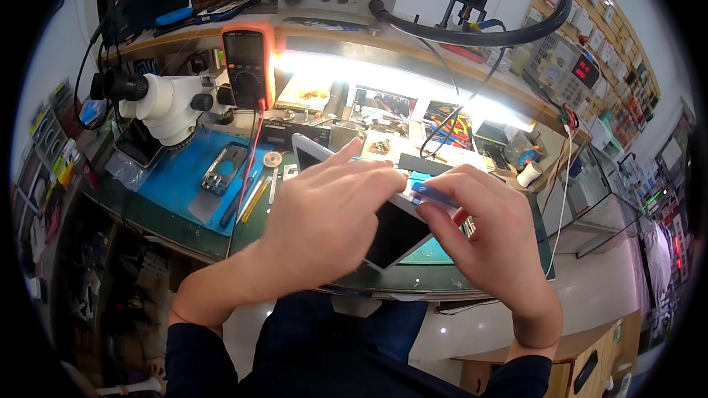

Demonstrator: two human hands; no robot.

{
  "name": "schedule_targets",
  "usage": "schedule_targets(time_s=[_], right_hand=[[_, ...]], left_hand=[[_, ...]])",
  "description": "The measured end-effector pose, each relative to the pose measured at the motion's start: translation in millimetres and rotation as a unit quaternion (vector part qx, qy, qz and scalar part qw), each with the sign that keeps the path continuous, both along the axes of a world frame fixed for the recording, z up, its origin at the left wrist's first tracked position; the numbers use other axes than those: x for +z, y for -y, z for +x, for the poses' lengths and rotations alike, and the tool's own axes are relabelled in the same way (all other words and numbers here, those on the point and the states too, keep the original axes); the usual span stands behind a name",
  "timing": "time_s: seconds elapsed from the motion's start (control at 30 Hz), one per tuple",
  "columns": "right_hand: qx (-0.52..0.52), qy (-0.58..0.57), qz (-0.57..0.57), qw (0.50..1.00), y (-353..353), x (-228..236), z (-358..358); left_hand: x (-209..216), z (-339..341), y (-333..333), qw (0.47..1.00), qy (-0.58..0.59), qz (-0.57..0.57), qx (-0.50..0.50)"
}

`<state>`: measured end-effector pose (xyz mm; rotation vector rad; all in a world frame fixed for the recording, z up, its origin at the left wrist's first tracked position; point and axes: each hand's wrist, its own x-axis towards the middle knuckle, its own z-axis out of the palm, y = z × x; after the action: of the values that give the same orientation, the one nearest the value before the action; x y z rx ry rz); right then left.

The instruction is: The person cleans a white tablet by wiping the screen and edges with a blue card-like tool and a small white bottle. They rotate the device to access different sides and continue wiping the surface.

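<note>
A white-framed tablet (399, 237) with a dark screen is held tilted above the bench in front of me. My left hand (324, 214) grips it, fingers bent over its upper edge, and covers much of it. Between the thumb and fingers of my right hand (490, 232) is a small flat blue piece (435, 194). That piece meets the tablet's upper right edge, close to my left fingertips. Its exact kind is hard to make out, as the fingers hide part of it.
On the left, a blue mat (164, 183) bears an opened phone frame (224, 168), beside several slim tools. A microscope (166, 110) and an orange multimeter (248, 66) stand behind it. A thick black hose (479, 35) arcs overhead. At right is a glass case (601, 206).
</note>
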<state>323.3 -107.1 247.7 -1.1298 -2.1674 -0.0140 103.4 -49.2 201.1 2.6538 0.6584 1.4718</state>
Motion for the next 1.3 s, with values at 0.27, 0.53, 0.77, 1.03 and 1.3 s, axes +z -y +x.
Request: schedule_targets(time_s=[0.27,0.53,0.77,1.03,1.3], right_hand=[[-0.037,-0.020,-0.054,0.998,-3,6,2],[-0.116,-0.115,-0.163,0.973,-37,5,32],[-0.092,-0.367,-0.471,0.797,4,-75,71],[-0.147,-0.379,-0.529,0.745,59,-191,65],[-0.187,-0.438,-0.513,0.714,74,-213,57]], left_hand=[[-48,-15,-57,0.942,0.317,-0.106,-0.029],[-105,-1,-114,0.906,0.237,-0.339,-0.085],[-73,8,-96,0.833,-0.045,-0.542,-0.096],[-144,23,-89,0.787,-0.243,-0.560,-0.086],[-136,36,-81,0.770,-0.274,-0.572,-0.070]])
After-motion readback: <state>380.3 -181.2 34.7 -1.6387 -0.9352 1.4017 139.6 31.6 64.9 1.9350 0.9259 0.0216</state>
